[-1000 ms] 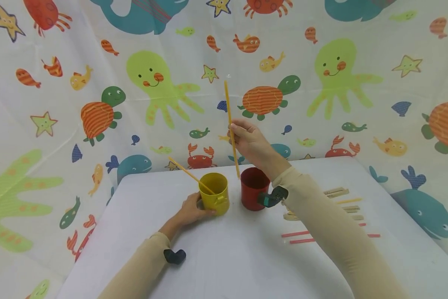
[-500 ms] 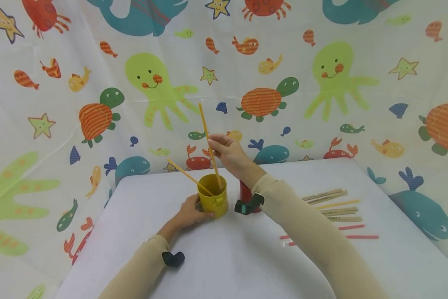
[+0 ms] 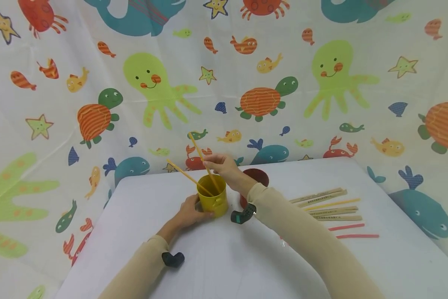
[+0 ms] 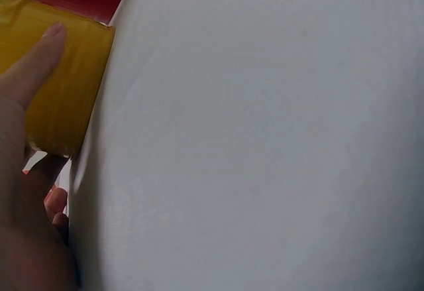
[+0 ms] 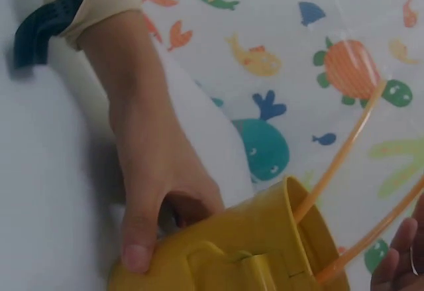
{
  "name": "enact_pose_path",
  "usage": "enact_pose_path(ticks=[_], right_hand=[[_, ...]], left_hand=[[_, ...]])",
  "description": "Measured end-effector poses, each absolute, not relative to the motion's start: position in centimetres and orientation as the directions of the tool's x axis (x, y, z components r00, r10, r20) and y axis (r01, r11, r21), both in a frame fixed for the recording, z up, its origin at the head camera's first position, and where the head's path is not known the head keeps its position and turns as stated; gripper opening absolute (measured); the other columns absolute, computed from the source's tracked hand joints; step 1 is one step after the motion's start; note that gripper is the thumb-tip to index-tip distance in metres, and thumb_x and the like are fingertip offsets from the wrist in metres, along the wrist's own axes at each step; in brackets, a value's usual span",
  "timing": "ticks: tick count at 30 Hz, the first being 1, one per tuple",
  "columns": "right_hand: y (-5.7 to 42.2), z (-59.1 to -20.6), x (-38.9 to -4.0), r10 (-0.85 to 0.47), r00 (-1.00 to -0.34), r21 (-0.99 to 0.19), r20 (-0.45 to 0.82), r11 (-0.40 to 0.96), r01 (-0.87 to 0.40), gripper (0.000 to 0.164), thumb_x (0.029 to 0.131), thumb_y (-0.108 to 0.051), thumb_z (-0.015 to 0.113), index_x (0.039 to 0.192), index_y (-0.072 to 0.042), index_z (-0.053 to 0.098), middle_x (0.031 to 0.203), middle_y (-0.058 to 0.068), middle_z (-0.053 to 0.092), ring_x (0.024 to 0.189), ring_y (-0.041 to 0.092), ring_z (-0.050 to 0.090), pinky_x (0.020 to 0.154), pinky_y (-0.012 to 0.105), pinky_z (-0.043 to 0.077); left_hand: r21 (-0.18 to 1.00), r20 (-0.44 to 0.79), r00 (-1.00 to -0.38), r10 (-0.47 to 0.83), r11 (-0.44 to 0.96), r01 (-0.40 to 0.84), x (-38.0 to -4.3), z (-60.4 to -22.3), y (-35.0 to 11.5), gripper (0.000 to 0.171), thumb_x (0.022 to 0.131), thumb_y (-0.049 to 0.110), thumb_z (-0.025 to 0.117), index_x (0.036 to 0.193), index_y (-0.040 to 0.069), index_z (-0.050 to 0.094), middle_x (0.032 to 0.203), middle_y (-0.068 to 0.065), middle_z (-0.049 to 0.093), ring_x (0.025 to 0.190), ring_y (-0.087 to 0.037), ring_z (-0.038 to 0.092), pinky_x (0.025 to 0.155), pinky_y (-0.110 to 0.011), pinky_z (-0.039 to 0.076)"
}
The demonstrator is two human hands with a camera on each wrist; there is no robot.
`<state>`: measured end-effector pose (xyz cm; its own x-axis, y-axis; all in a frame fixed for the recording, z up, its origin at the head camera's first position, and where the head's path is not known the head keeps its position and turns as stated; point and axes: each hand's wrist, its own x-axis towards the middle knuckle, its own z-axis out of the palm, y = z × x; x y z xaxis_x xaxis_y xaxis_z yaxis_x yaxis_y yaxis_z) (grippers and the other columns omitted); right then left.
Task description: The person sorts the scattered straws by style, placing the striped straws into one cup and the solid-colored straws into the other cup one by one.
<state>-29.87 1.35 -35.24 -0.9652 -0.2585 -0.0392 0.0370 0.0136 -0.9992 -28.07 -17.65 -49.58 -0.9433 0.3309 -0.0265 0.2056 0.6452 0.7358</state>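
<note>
A yellow metal cup [image 3: 217, 204] with a small handle stands upright on the white table. My left hand [image 3: 189, 212] grips its side low down, with the thumb [image 4: 41, 59] across the front and the fingers behind. One orange straw [image 3: 181, 170] leans in the cup against the left rim. My right hand [image 3: 224, 167], just above the right rim, pinches a second orange straw [image 3: 195, 145]. The lower end of this straw is inside the cup. Behind the right wrist is a red cup [image 3: 259, 176], partly hidden by the arm.
Right of the arm lie several flat paper-wrapped sticks [image 3: 336, 211], an orange straw [image 3: 334, 204] and pink straws [image 3: 358, 236], partly covered by the sleeve. A cloth [image 3: 302, 91] printed with sea animals hangs behind the table.
My right hand has moved left from over the red cup and lowered the straw into the yellow cup. The left hand keeps its grip in place.
</note>
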Motion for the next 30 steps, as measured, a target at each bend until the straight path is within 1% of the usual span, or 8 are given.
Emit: enact_pose_path(ticks=[2, 5, 7, 10, 16, 23, 27, 30], right_hand=[[1.2, -35.6, -29.8, -0.253, -0.966, -0.997, -0.057, 0.069, 0.041, 0.021, 0.093, -0.022, 0.065, 0.111, -0.011, 0.069, 0.109, -0.002, 0.068, 0.104, 0.015, 0.057, 0.097, 0.031, 0.046], [1.0, -35.8, -29.7, -0.241, -0.968, -0.989, -0.074, 0.141, 0.041, 0.018, 0.093, -0.022, 0.065, 0.108, -0.014, 0.07, 0.113, 0.001, 0.068, 0.107, 0.017, 0.059, 0.104, 0.035, 0.047], [1.0, -35.8, -29.7, -0.228, -0.97, -0.983, -0.081, 0.177, 0.04, 0.017, 0.093, -0.022, 0.065, 0.107, -0.016, 0.071, 0.114, 0.002, 0.068, 0.107, 0.019, 0.059, 0.106, 0.038, 0.047], [0.9, -35.8, -29.9, -0.209, -0.974, -0.973, -0.086, 0.228, 0.037, 0.015, 0.092, -0.023, 0.065, 0.105, -0.017, 0.071, 0.112, 0.002, 0.068, 0.104, 0.02, 0.058, 0.105, 0.038, 0.047], [0.5, -36.1, -30.3, -0.204, -0.976, -0.958, -0.076, 0.286, 0.015, 0.016, 0.092, -0.025, 0.066, 0.105, -0.018, 0.072, 0.109, 0.003, 0.068, 0.1, 0.019, 0.057, 0.096, 0.033, 0.05], [0.7, -36.0, -30.2, -0.232, -0.969, -0.951, -0.089, 0.31, 0.013, 0.025, 0.094, -0.03, 0.062, 0.115, -0.02, 0.07, 0.121, 0.001, 0.067, 0.108, 0.02, 0.06, 0.105, 0.038, 0.049], [1.2, -35.5, -30.0, -0.26, -0.963, -0.939, -0.063, 0.344, -0.032, 0.027, 0.095, -0.033, 0.061, 0.117, -0.02, 0.069, 0.12, 0.002, 0.067, 0.106, 0.022, 0.06, 0.1, 0.035, 0.051], [1.8, -35.1, -29.7, -0.3, -0.953, -0.926, -0.033, 0.369, -0.084, 0.029, 0.095, -0.035, 0.061, 0.119, -0.019, 0.068, 0.119, 0.001, 0.067, 0.106, 0.023, 0.06, 0.095, 0.032, 0.052]], left_hand=[[0.735, -0.038, -0.948, 0.317, 0.652, 0.188, -27.8, -49.5, -17.7, 0.083, 0.071, 0.057, 0.078, 0.14, 0.024, 0.047, 0.147, 0.002, 0.049, 0.143, -0.027, 0.037, 0.118, -0.063, 0.022], [0.727, -0.05, -0.951, 0.305, 0.664, 0.175, -27.7, -49.4, -17.6, 0.083, 0.071, 0.056, 0.078, 0.14, 0.023, 0.047, 0.147, 0.0, 0.049, 0.142, -0.028, 0.037, 0.118, -0.063, 0.022], [0.727, -0.049, -0.952, 0.302, 0.665, 0.174, -27.7, -49.2, -17.5, 0.083, 0.071, 0.056, 0.078, 0.14, 0.022, 0.047, 0.146, -0.001, 0.049, 0.142, -0.028, 0.037, 0.118, -0.063, 0.023], [0.723, -0.049, -0.952, 0.303, 0.668, 0.176, -27.8, -49.0, -17.4, 0.084, 0.072, 0.057, 0.077, 0.141, 0.021, 0.046, 0.146, -0.002, 0.048, 0.141, -0.029, 0.037, 0.117, -0.063, 0.025], [0.728, -0.076, -0.953, 0.292, 0.669, 0.147, -27.6, -48.8, -17.4, 0.089, 0.071, 0.057, 0.078, 0.143, 0.018, 0.043, 0.148, -0.005, 0.046, 0.142, -0.032, 0.035, 0.117, -0.064, 0.023], [0.722, -0.06, -0.95, 0.306, 0.67, 0.17, -27.4, -48.9, -17.3, 0.087, 0.072, 0.056, 0.077, 0.143, 0.018, 0.044, 0.148, -0.005, 0.046, 0.143, -0.031, 0.034, 0.117, -0.064, 0.022], [0.723, -0.057, -0.953, 0.297, 0.67, 0.166, -27.4, -48.8, -17.3, 0.087, 0.072, 0.054, 0.078, 0.143, 0.018, 0.044, 0.149, -0.006, 0.046, 0.144, -0.032, 0.034, 0.118, -0.064, 0.022], [0.725, -0.043, -0.952, 0.303, 0.665, 0.179, -27.5, -48.9, -17.3, 0.084, 0.072, 0.053, 0.079, 0.142, 0.019, 0.046, 0.147, -0.004, 0.048, 0.143, -0.03, 0.035, 0.118, -0.063, 0.023]])
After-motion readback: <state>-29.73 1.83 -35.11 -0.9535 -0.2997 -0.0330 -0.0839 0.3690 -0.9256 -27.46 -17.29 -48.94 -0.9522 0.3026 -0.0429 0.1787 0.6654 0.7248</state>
